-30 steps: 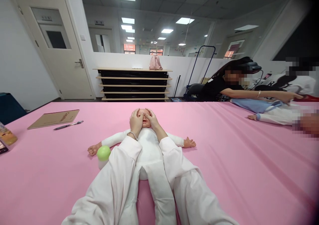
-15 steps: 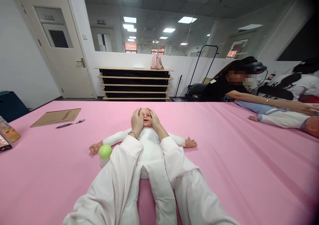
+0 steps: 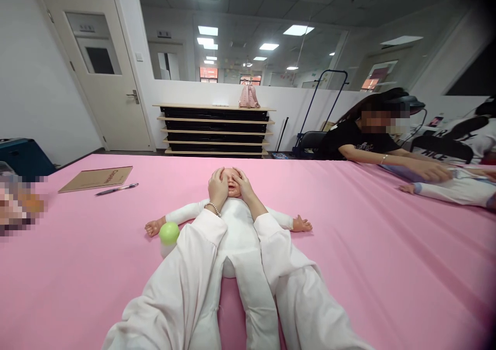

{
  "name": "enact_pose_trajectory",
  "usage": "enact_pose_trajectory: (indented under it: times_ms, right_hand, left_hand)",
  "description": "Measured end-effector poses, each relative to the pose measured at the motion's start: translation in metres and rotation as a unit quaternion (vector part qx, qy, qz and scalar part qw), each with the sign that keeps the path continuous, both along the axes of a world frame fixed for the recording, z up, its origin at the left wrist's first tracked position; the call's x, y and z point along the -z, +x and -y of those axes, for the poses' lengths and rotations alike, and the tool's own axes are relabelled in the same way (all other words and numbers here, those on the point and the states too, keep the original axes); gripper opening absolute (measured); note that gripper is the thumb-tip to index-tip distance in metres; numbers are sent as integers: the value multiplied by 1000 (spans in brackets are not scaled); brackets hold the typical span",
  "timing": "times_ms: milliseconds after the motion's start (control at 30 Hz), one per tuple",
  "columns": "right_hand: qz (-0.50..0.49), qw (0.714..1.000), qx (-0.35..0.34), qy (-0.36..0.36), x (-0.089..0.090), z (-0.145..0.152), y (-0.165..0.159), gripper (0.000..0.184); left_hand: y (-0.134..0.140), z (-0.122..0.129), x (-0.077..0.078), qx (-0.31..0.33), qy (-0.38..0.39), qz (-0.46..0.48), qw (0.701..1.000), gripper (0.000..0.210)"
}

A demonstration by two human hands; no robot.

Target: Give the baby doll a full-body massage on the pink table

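Note:
A baby doll point(image 3: 235, 231) in a white suit lies on its back, arms spread to both sides and legs toward me. Its head is between my two hands. My left hand point(image 3: 218, 187) wraps the left side of the head, fingers curved over the forehead. On the opposite side my right hand point(image 3: 244, 186) holds the head the same way, with fingers reaching over the eye area. The doll's nose and mouth show between my hands. Beside my left forearm stands a small white container with a green rounded top point(image 3: 169, 233), close to the doll's hand.
A pink cloth point(image 3: 349, 226) covers the table. At the left lie a brown notebook point(image 3: 96, 178) and a pen point(image 3: 117, 189), with a blurred item at the edge. Across at the right, a person in black point(image 3: 358, 138) reaches over another doll point(image 3: 451, 192).
My hands have moved inward over the doll's face, covering the eyes that showed before. The view has shifted slightly. The other person's hand has moved left along their doll.

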State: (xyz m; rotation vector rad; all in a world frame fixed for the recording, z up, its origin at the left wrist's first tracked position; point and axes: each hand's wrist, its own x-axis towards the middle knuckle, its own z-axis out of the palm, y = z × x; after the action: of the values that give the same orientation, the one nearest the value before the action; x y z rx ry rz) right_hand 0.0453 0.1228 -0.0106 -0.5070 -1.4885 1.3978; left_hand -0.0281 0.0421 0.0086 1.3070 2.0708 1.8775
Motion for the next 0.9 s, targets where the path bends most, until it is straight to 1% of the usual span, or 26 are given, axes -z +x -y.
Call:
enact_pose_trajectory:
  times_ms: [67, 133, 267, 400, 533, 667, 800, 900]
  right_hand:
    - [-13, 1000, 9, 3, 2, -2, -2, 34]
    - [-22, 1000, 17, 12, 4, -3, -3, 34]
    - [-22, 1000, 10, 13, 3, -2, -3, 40]
    - [-2, 1000, -1, 9, -1, 1, 0, 46]
    - [17, 1000, 14, 21, -5, 5, 3, 48]
    - [17, 1000, 10, 9, -6, 6, 3, 45]
    - [6, 1000, 25, -1, -3, 2, 0, 36]
    - [-3, 1000, 24, 2, -2, 0, 0, 35]
  left_hand:
    - [0, 0, 0, 0, 0, -3, 1000, 35]
    - [0, 0, 0, 3, -3, -2, 1000, 35]
    - [0, 0, -1, 7, -7, 5, 1000, 34]
    - [-1, 0, -1, 11, -7, 10, 1000, 36]
    - [-1, -1, -1, 14, -5, 19, 1000, 36]
    - [-1, -1, -1, 14, -6, 22, 1000, 35]
    - [0, -1, -1, 7, -9, 14, 1000, 34]
    - [0, -1, -1, 4, -13, 9, 1000, 35]
